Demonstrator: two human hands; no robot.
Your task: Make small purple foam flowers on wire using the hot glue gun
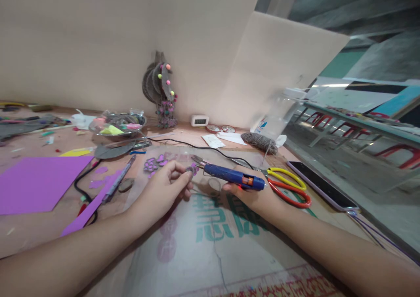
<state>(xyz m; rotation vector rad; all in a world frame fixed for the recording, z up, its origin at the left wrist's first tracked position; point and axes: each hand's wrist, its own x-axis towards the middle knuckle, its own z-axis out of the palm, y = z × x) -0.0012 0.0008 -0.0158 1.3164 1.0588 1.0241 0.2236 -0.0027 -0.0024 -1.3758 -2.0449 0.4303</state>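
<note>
A pinkish-brown table spreads under both arms, with a pale sheet bearing green printed characters on its near middle. Above this sheet, the left hand keeps thumb and fingertips pressed together on a small purple-and-grey piece. From the right, the right hand is closed around a blue glue gun, its fingers partly hidden; the nozzle points left, just beyond the piece, and whether they touch I cannot tell. A purple sheet lies on the left, and more purple-and-grey pieces lie just beyond the left hand. Farther left stands a cluttered bowl. Scissors with yellow and red handles lie near the right hand, and a phone rests at the right edge. A pale wall rises at the far side, with grey ornaments against it and a small white clock at its foot. Off to the far right, the room shows a grey floor, a long table and red stools.
</note>
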